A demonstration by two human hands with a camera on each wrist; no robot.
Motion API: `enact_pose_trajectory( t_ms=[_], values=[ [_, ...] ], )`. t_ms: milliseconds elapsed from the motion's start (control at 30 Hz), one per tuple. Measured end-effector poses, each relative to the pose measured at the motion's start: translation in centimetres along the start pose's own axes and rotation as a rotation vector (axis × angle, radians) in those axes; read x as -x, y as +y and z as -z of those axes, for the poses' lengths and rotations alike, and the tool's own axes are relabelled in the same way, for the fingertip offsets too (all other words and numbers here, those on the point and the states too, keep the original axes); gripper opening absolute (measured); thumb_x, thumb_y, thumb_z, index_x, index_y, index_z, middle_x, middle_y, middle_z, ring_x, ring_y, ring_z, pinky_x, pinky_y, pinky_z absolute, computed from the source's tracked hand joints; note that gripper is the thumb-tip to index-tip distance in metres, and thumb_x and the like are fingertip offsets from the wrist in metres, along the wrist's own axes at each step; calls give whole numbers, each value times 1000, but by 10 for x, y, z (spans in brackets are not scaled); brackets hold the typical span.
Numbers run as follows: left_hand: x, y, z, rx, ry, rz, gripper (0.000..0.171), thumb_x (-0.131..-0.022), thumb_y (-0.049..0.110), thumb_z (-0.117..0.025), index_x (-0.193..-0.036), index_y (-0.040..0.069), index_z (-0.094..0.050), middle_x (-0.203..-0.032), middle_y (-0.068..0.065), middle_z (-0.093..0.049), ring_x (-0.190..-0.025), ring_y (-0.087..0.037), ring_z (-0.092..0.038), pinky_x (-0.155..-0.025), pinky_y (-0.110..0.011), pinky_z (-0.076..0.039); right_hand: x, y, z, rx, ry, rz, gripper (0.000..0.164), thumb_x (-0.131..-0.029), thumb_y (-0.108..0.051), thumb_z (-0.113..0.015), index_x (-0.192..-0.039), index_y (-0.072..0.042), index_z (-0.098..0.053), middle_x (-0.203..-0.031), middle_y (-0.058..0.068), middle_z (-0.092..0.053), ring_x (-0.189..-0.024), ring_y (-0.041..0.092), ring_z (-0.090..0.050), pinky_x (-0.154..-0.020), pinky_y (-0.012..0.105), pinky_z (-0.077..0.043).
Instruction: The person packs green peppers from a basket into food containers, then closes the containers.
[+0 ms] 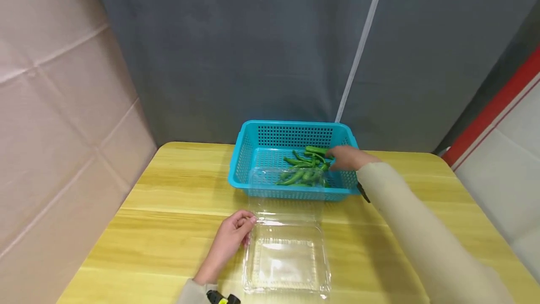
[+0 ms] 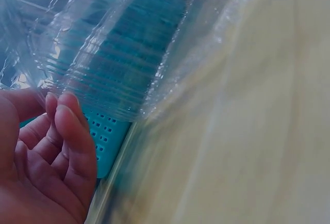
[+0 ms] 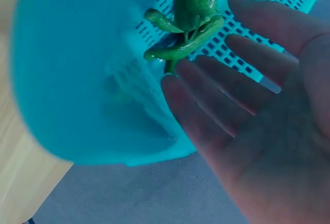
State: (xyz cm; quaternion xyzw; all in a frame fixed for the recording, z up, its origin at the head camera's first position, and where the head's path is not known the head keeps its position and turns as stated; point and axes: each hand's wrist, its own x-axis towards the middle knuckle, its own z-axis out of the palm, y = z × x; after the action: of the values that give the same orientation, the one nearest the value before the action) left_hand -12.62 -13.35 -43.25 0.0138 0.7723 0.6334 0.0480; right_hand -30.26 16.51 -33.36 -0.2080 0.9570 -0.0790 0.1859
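Note:
A clear plastic clamshell box [image 1: 285, 266] lies opened out on the table, its lid [image 1: 287, 205] reaching back over the front rim of the blue basket. My left hand [image 1: 233, 234] pinches the box's left edge near the hinge between thumb and fingertips; the left wrist view has this plastic [image 2: 118, 43] close up. Inside the blue perforated basket [image 1: 242, 154] lie several long green peppers [image 1: 297, 162], some seen through the lid. Over the basket's right side reaches my right hand [image 1: 349, 157]. Its fingers [image 3: 198, 105] are spread and relaxed beside the peppers [image 3: 198, 2], gripping none.
The wooden table [image 1: 168, 191] carries the basket at its back edge, close to a dark grey curtain [image 1: 236, 50]. A pale panel [image 1: 55, 107] rises on the left. Along the right side runs a white panel with a red strip [image 1: 498, 102].

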Motion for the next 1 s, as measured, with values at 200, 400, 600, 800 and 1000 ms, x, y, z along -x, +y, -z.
enact_pose_trajectory(
  t_ms=[200, 400, 600, 800, 1000],
  values=[
    [0, -1, 0, 0, 8, 6, 18, -89, 18, -56, -99, 3, -58, -66, -13, -54, -48, -12, -48, -44, -27, -48, -10, -4, -2, 16, -47, -22, 45, -86, -15, -59, -127, -1, -46, -130, 20, -42, -118, 39, -38, -89, 48, -40],
    [0, -1, 0, -24, 11, -16, 18, -89, 18, -56, -99, 3, -59, -65, -14, -53, -48, -11, -48, -45, -31, -48, -18, -7, -3, 34, -91, -32, 42, -86, -12, -60, -126, -3, -48, -131, 20, -42, -114, 38, -42, -83, 45, -45],
    [-1, -4, 1, -26, 8, -18, 19, -89, 19, -56, -99, 3, -58, -66, -13, -54, -48, -12, -48, -44, -29, -48, -22, -12, -4, 31, -101, -41, 41, -84, -7, -60, -124, -3, -51, -128, 19, -44, -114, 37, -43, -81, 44, -46],
    [-7, -21, 1, -22, 26, -11, 21, -87, 28, -58, -98, 10, -59, -65, -10, -54, -48, -13, -48, -43, -29, -48, -29, -12, -7, 51, -102, -80, 40, -83, -5, -60, -123, -5, -52, -126, 16, -47, -114, 37, -42, -79, 44, -47],
    [-12, -34, 3, -17, 31, -10, 25, -85, 35, -59, -98, 14, -59, -64, -7, -54, -47, -13, -49, -43, -28, -47, -26, -18, -5, 67, -101, -75, 38, -84, 2, -55, -121, -5, -53, -124, 15, -49, -107, 32, -48, -74, 39, -48]
  ],
)
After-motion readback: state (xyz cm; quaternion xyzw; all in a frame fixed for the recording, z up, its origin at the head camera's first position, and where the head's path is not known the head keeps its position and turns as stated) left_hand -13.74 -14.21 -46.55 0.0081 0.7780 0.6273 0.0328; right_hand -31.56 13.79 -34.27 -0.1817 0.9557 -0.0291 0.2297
